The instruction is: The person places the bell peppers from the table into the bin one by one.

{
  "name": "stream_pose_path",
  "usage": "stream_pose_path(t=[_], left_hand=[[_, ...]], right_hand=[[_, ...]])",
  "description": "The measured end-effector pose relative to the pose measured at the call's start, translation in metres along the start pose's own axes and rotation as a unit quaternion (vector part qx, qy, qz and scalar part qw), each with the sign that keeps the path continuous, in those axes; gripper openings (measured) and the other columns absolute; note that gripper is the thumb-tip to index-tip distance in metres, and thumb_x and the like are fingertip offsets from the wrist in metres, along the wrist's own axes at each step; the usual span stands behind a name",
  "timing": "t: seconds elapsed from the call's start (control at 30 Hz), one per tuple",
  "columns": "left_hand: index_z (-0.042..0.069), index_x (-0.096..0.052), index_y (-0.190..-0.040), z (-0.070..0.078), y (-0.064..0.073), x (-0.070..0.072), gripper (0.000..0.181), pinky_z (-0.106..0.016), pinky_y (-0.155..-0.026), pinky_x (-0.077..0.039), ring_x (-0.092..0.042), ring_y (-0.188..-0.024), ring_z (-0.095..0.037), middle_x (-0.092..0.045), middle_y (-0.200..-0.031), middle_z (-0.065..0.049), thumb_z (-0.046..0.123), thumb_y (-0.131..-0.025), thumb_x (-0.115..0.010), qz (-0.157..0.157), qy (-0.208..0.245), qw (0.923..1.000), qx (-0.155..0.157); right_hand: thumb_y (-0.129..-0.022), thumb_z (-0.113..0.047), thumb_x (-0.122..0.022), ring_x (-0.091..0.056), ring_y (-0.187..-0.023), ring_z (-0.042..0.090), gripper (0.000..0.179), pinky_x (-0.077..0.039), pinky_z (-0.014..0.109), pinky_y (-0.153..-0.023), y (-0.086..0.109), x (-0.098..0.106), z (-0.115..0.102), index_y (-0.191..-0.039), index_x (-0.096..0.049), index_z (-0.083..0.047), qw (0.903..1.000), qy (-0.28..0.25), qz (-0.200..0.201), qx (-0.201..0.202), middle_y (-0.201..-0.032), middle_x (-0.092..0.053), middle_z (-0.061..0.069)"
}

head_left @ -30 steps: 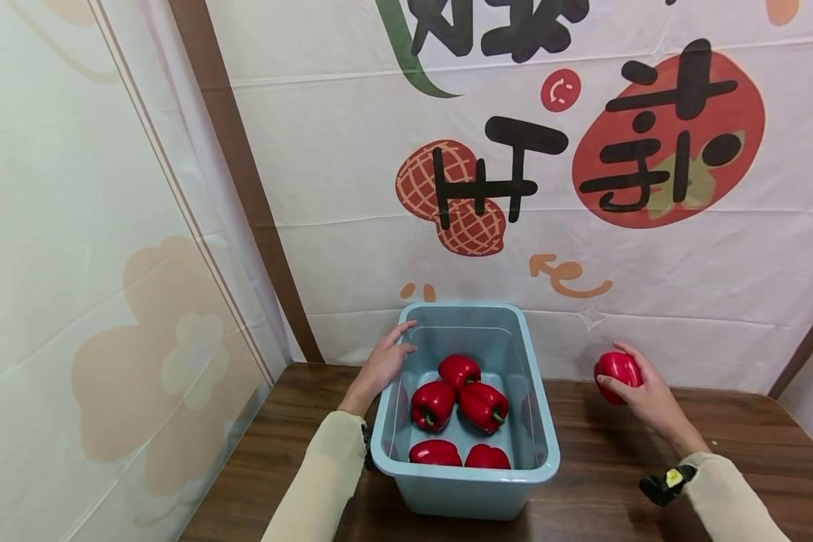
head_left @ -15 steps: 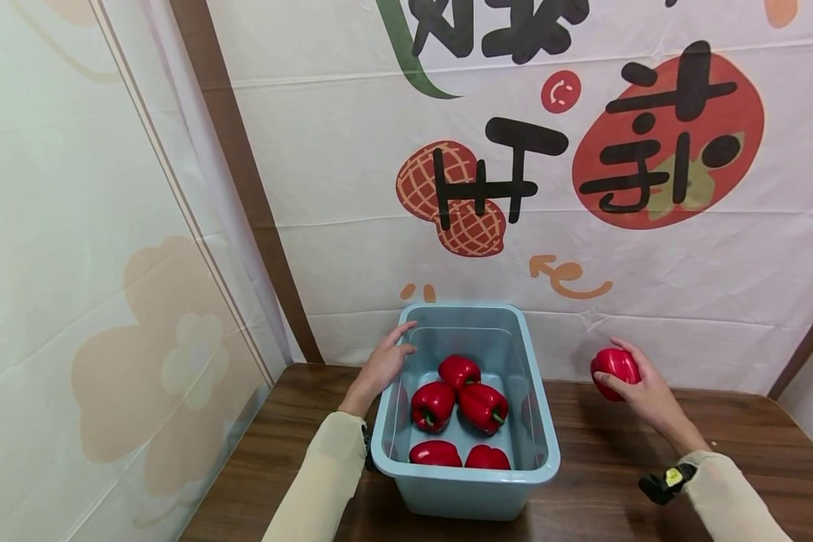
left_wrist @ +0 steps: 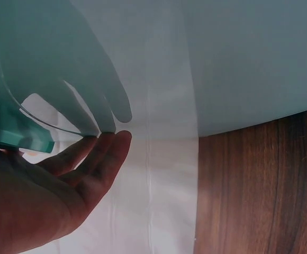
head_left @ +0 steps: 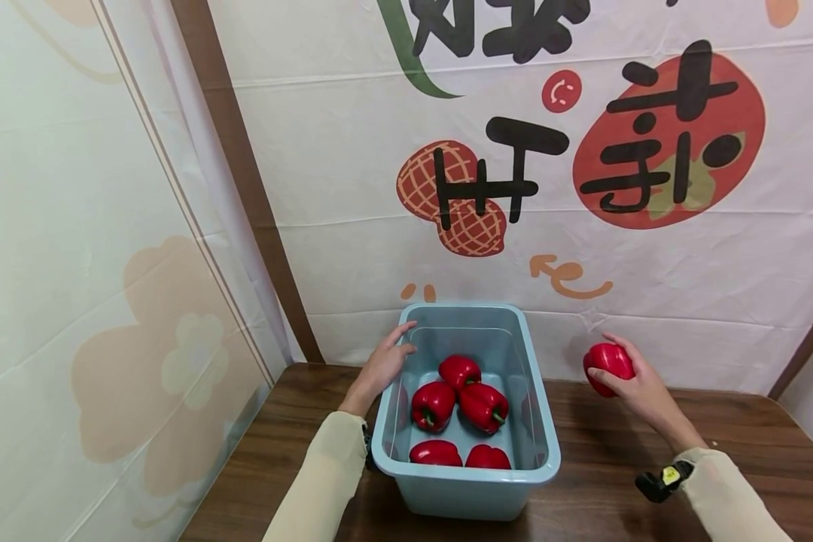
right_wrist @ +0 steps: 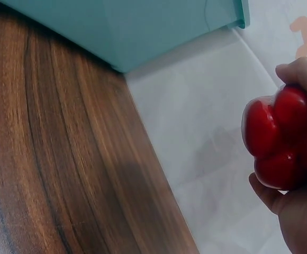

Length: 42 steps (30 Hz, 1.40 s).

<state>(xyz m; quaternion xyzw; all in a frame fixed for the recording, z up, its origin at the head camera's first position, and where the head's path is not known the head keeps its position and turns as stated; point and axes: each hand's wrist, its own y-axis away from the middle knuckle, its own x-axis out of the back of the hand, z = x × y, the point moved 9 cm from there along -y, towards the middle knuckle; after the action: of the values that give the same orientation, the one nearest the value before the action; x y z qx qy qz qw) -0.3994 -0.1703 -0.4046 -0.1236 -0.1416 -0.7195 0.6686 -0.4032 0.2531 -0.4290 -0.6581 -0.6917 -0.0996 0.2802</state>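
A light blue plastic bin point(head_left: 470, 493) stands on the table with several red bell peppers point(head_left: 433, 405) lying in it. My left hand point(head_left: 382, 367) grips its left rim near the far corner. Two fingertips reach over the edge in the head view, while in the left wrist view other fingers point(left_wrist: 108, 153) touch the outer wall, which mirrors them. Right of the bin, my right hand point(head_left: 640, 382) holds another red bell pepper point(head_left: 604, 367) between thumb and fingers. The right wrist view shows this pepper's lobed end point(right_wrist: 278, 140), raised over the table's back edge.
Behind the brown wood-grain table point(head_left: 596, 489) hangs a white printed cloth point(head_left: 352, 256), close to the bin's far end. A second cloth panel point(head_left: 108, 301) borders the left side. A black wrist strap device point(head_left: 662, 482) sits on the right wrist.
My right hand has moved slightly left and up, towards the bin, carrying the bell pepper. The left hand, the bin and the peppers inside it have stayed put.
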Motion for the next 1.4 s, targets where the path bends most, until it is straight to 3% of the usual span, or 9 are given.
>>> stream_pose_path(t=[0.47, 0.73, 1.4], left_hand=[[0.029, -0.041, -0.151, 0.001, 0.001, 0.000, 0.052, -0.065, -0.109, -0.031, -0.040, -0.136, -0.037, -0.029, -0.161, -0.007, 0.027, -0.099, -0.044, 0.003, 0.003, 1.0000, 0.008], [0.031, -0.041, -0.151, 0.001, 0.002, 0.000, 0.051, -0.067, -0.107, -0.031, -0.040, -0.136, -0.038, -0.027, -0.161, -0.007, 0.026, -0.100, -0.043, 0.000, 0.010, 0.9999, 0.007], [0.027, -0.038, -0.152, 0.000, 0.001, -0.001, 0.052, -0.069, -0.105, -0.032, -0.041, -0.134, -0.042, -0.028, -0.161, -0.011, 0.026, -0.100, -0.043, -0.007, 0.014, 0.9999, 0.004]], right_hand=[[-0.089, -0.032, -0.073, -0.034, -0.126, 0.055, 0.083, -0.055, 0.056, -0.080, -0.001, -0.003, -0.014, -0.155, -0.025, -0.015, 0.9999, 0.002, -0.005, 0.010, -0.149, -0.032, 0.029], [-0.088, -0.029, -0.074, -0.035, -0.126, 0.053, 0.085, -0.057, 0.049, -0.076, -0.002, -0.003, -0.023, -0.155, -0.025, -0.014, 0.9999, -0.004, -0.006, 0.015, -0.148, -0.032, 0.028], [-0.086, -0.027, -0.076, -0.035, -0.126, 0.051, 0.087, -0.057, 0.043, -0.075, 0.000, -0.004, -0.043, -0.155, -0.026, -0.016, 0.9991, -0.013, -0.009, 0.038, -0.149, -0.033, 0.026]])
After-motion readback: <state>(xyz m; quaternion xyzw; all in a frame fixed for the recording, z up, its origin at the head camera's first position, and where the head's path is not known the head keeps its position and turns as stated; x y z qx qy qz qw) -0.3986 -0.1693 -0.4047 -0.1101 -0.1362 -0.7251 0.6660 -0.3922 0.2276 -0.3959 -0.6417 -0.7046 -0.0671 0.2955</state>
